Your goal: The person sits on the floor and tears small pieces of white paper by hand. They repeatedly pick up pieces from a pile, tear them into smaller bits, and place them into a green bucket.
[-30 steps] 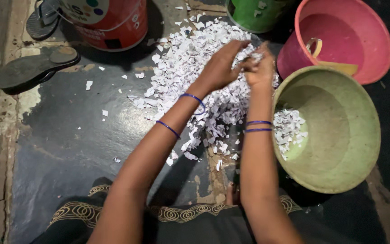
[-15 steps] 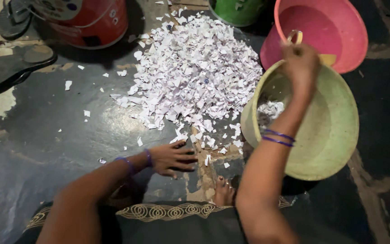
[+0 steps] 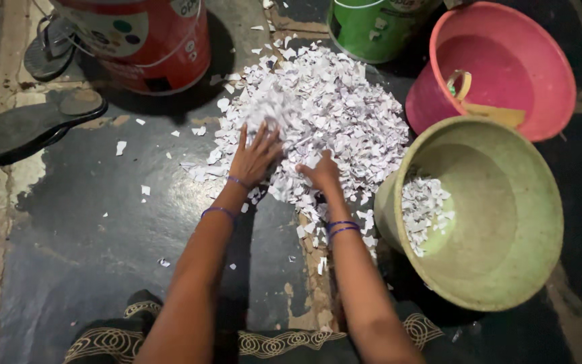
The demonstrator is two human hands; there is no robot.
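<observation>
Both hands — left hand (image 3: 254, 156) spread flat, right hand (image 3: 319, 174) loosely cupped, neither gripping — press the near edge of the paper scraps (image 3: 318, 108), at ten o'clock from the green basin (image 3: 540, 263) — featherlight, loose, best scooped from underneath.

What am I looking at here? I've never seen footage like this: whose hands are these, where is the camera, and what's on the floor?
There is no machine here. A person wears a camera on the head, so the one view looks down along their own two bare arms. The left hand lies flat, fingers spread, on a pile of torn white paper scraps spread on a dark floor. The right hand rests on the near edge of the same pile, fingers curled into the scraps. Whether it grips any cannot be told. Both wrists carry thin blue bangles. To the right a green basin is tilted toward the pile with some scraps inside. Behind it stands a pink bucket. At the top are a red bucket and a green bucket; at the left lies a dark sandal.
</observation>
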